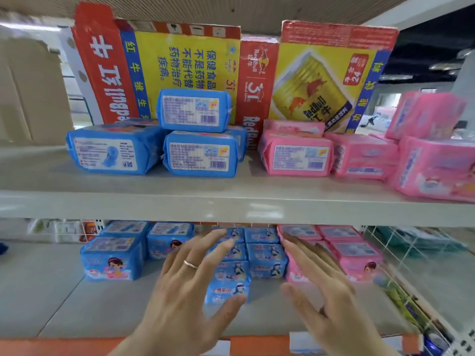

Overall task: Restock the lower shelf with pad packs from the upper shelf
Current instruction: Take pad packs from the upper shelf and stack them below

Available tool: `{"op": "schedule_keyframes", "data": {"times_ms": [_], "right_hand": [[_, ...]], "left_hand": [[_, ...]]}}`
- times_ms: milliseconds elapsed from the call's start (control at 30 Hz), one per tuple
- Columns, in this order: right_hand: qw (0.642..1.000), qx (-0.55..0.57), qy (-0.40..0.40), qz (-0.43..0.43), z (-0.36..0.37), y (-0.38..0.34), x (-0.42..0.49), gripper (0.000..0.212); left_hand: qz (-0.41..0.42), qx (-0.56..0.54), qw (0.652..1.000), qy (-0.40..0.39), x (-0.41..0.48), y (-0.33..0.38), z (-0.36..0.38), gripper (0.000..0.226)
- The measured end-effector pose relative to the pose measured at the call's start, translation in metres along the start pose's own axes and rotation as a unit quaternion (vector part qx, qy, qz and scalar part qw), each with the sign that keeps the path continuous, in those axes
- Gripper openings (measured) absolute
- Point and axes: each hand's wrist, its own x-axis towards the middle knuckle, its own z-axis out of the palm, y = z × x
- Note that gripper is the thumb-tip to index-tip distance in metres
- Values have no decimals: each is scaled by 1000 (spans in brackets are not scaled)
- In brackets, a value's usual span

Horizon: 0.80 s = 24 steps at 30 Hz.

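Observation:
Blue pad packs [203, 154] and pink pad packs [298, 155] lie stacked on the upper shelf [231, 201]. On the lower shelf [77, 304] stand rows of blue packs [264, 260], with pink packs [354, 250] to their right. One small blue pack [226, 290] sits at the front of a row. My left hand [190, 286] hovers with fingers spread just left of that row, thumb near the front pack. My right hand [321, 286] is flat and straight beside the pink packs. Neither hand holds anything.
Two red and yellow drink cartons [321, 73] stand behind the packs on the upper shelf. A brown cardboard box [30, 93] is at the far left. A white wire divider [385, 242] bounds the lower shelf on the right, with green goods beyond it.

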Motion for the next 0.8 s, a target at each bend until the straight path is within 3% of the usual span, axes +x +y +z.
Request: {"op": "schedule_keyframes", "data": {"times_ms": [300, 533, 800], "right_hand": [[999, 2, 28, -44, -67, 19, -2, 55], [997, -2, 43, -66, -114, 34, 21, 57], [986, -128, 83, -74, -160, 47, 99, 66]], "left_hand": [[45, 4, 998, 31, 37, 53, 31, 58], [36, -2, 999, 41, 64, 81, 45, 58], [105, 5, 991, 77, 142, 79, 38, 58]]}}
